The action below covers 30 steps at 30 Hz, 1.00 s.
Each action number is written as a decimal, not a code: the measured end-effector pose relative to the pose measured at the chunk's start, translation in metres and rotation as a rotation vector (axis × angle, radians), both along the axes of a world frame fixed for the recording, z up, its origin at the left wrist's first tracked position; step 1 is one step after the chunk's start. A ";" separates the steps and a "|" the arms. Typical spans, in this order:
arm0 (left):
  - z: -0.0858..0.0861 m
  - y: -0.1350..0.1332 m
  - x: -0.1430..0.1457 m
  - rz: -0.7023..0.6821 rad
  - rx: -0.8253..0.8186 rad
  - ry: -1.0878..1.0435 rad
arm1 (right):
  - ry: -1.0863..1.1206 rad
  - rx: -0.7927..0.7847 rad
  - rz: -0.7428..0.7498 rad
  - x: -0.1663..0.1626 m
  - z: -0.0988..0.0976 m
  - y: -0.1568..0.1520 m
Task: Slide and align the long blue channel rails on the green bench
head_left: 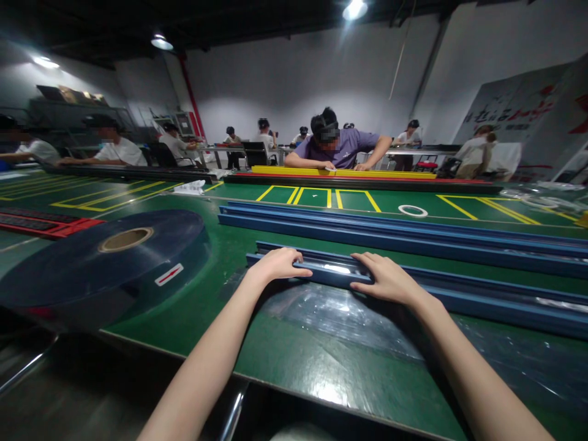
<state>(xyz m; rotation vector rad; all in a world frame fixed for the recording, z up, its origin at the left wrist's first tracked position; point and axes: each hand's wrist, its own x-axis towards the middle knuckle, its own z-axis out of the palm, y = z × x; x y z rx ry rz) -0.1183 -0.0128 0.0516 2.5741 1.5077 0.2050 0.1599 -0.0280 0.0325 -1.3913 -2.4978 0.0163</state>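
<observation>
Both our bare hands hold the near blue rail (pixel 482 304), a long, straight, channel-shaped bar, as it lies along a glossy green tabletop (pixel 294 361). Our left hand (pixel 281 264) closes over the rail close to its left end, fingers curled over the groove and thumb along the front face; our right hand (pixel 388 278) grips farther along in the same fashion, thumb in front and fingers over the top. How firmly either one presses, we cannot tell. Between our hands, a strip of shiny clear plastic film (pixel 337 269) shows inside the rail's groove. In front of the near blue rail, partly beneath our arms, a rumpled transparent plastic sheet (pixel 340 306) spreads over the tabletop. To the rail's left sits a large, round, dark-blue-tinted plastic roll (pixel 59 263) with a brown cardboard core (pixel 126 240) and a white label (pixel 169 274) bearing a red arrow. Just beyond the near blue rail lies a second long blue grooved rail (pixel 395 240); farther beyond rests a flat white ring (pixel 412 211). Well behind the near blue rail, a co-worker in a purple shirt (pixel 356 147) leans over a long yellow bar (pixel 386 174).
</observation>
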 end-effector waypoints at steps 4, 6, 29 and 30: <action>0.001 -0.001 0.002 0.009 -0.010 0.015 | 0.011 -0.024 -0.034 -0.004 0.002 0.000; 0.002 -0.001 0.002 0.009 -0.011 0.010 | 0.052 -0.026 -0.021 -0.010 0.003 0.000; -0.003 0.007 -0.005 0.020 -0.159 -0.180 | -0.178 0.017 -0.094 -0.059 0.004 0.004; -0.003 0.008 -0.005 0.027 -0.162 -0.196 | -0.182 0.023 -0.098 -0.059 0.003 0.004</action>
